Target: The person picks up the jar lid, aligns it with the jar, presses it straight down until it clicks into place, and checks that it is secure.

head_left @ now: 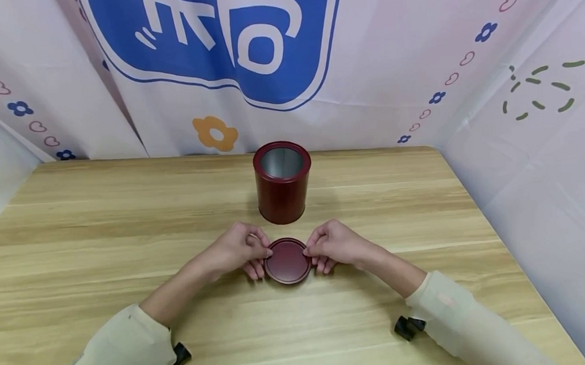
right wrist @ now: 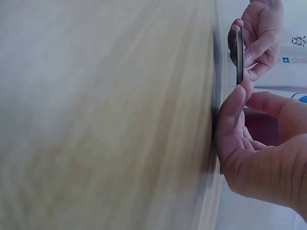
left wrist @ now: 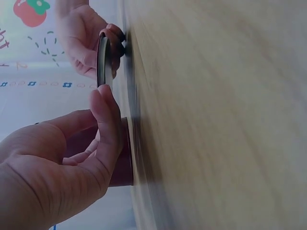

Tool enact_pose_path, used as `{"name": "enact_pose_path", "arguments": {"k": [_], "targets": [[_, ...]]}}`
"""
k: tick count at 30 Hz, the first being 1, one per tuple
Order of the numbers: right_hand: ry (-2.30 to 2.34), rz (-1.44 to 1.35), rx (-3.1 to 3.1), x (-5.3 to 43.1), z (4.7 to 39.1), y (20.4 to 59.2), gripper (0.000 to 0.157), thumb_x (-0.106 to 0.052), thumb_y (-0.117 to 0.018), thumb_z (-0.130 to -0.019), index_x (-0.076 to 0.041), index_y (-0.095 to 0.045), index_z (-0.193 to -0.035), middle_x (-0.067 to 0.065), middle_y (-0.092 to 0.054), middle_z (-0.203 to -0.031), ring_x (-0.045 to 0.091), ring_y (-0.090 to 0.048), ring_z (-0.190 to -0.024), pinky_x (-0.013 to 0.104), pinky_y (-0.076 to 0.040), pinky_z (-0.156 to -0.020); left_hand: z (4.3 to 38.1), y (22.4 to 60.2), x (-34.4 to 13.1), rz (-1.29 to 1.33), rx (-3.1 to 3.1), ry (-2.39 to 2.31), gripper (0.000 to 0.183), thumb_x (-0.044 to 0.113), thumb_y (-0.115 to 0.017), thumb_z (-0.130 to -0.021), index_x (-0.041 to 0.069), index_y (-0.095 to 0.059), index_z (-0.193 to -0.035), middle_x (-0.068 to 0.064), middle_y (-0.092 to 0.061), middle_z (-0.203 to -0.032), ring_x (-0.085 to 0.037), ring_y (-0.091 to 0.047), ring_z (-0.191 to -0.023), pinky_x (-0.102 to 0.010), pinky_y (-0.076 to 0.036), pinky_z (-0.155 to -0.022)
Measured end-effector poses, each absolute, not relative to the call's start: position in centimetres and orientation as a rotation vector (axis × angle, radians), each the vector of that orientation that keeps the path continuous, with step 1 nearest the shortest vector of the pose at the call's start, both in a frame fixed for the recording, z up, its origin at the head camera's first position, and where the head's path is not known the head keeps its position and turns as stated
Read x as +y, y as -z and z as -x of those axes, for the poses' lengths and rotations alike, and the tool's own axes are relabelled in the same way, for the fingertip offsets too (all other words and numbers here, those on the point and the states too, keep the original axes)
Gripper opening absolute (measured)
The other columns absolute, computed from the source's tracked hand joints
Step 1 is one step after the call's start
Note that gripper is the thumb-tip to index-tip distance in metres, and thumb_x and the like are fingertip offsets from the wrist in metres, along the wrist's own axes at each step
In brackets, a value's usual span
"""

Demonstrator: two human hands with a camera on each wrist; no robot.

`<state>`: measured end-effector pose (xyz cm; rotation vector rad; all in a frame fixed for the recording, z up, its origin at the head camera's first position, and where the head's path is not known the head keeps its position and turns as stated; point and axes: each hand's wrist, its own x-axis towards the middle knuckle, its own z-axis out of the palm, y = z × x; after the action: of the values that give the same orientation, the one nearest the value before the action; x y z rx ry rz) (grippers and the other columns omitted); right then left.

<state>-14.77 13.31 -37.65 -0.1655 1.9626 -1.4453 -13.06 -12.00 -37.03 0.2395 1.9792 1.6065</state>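
A round dark red lid [head_left: 288, 261] is held level between both hands, its raised rim facing up in the head view. My left hand [head_left: 241, 251] pinches its left edge between thumb and fingers. On the opposite edge, my right hand [head_left: 336, 245] pinches it the same way. Both wrist views show the lid [left wrist: 102, 60] edge-on, a little above the tabletop. Just beyond the hands stands a dark red tin can [head_left: 283, 197], upright, its top uncovered and its silvery inside showing. In the left wrist view my left hand partly hides the can.
The wood-grain table [head_left: 125, 213] ends at a back edge close behind the can. A white printed cloth [head_left: 376, 79] hangs behind it, with another along the right side. Small black devices [head_left: 181, 356] sit at both sleeve cuffs.
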Motion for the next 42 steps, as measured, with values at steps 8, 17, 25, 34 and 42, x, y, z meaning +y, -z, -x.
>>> {"name": "enact_pose_path", "arguments": {"k": [8,17,25,34,42], "targets": [[1.482,0.159,1.936,13.3,14.9,37.7,0.005,0.002,-0.063,-0.098,0.004,-0.061,-0.095,0.008,-0.065,-0.071,0.015,-0.067,-0.057,0.025,-0.060,-0.054,13.1,37.0,-11.8,-0.234,1.982,-1.620,0.011,-0.008,-0.064,-0.096,-0.010,-0.055,-0.103,-0.011,-0.067,-0.068,-0.018,-0.065,-0.054,-0.032,-0.061,-0.051],[1.504,0.178,1.921,13.2,14.9,37.5,0.006,0.005,-0.060,-0.098,0.011,-0.060,-0.101,0.010,-0.065,-0.072,0.017,-0.070,-0.061,0.027,-0.062,-0.059,13.2,36.9,-11.8,-0.197,1.990,-1.632,0.013,-0.009,-0.061,-0.097,-0.011,-0.053,-0.107,-0.010,-0.066,-0.068,-0.017,-0.064,-0.053,-0.031,-0.060,-0.051],[1.517,0.187,1.918,13.2,14.9,37.3,0.007,0.006,-0.059,-0.098,0.012,-0.059,-0.102,0.010,-0.065,-0.074,0.019,-0.071,-0.062,0.028,-0.062,-0.059,13.2,36.9,-11.7,-0.149,1.993,-1.692,0.013,-0.011,-0.062,-0.095,-0.014,-0.056,-0.106,-0.012,-0.062,-0.077,-0.016,-0.064,-0.055,-0.029,-0.061,-0.054],[1.529,0.160,1.916,13.3,14.9,36.7,0.006,0.004,-0.061,-0.097,0.008,-0.060,-0.102,0.012,-0.067,-0.077,0.019,-0.071,-0.062,0.028,-0.062,-0.059,13.1,36.7,-11.6,-0.089,1.993,-1.721,0.017,-0.011,-0.064,-0.094,-0.014,-0.058,-0.110,-0.013,-0.062,-0.082,-0.017,-0.063,-0.056,-0.028,-0.060,-0.055],[1.547,0.159,1.916,13.4,15.0,36.4,0.010,0.005,-0.061,-0.097,0.007,-0.057,-0.106,0.011,-0.068,-0.079,0.020,-0.071,-0.061,0.028,-0.062,-0.058,13.3,36.7,-11.8,-0.144,2.011,-1.716,0.016,-0.011,-0.064,-0.094,-0.014,-0.059,-0.109,-0.013,-0.063,-0.080,-0.017,-0.065,-0.056,-0.028,-0.060,-0.054]]}}
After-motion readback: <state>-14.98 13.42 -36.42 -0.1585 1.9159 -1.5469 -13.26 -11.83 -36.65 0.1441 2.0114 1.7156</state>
